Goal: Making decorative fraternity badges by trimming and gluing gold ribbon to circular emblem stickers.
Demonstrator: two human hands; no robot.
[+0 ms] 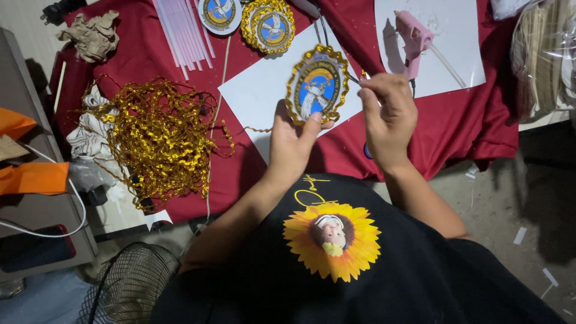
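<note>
My left hand [292, 139] holds up an oval medallion [317, 84], blue in the middle with a gold braided rim, gripped at its lower edge by thumb and fingers. My right hand [389, 114] is just to its right, fingers pinched together near the medallion's right rim; whatever it pinches is too small to make out. Both hands hover above a white sheet [258, 96] on the red cloth [462, 126].
A heap of gold braid [157, 135] lies at left. Two finished medallions [268, 25] and clear glue sticks [183, 30] lie at the top. A pink glue gun [413, 37] rests on another white sheet. Crumpled paper [93, 35], a wire fan guard [135, 285] and orange fabric [33, 177] are around.
</note>
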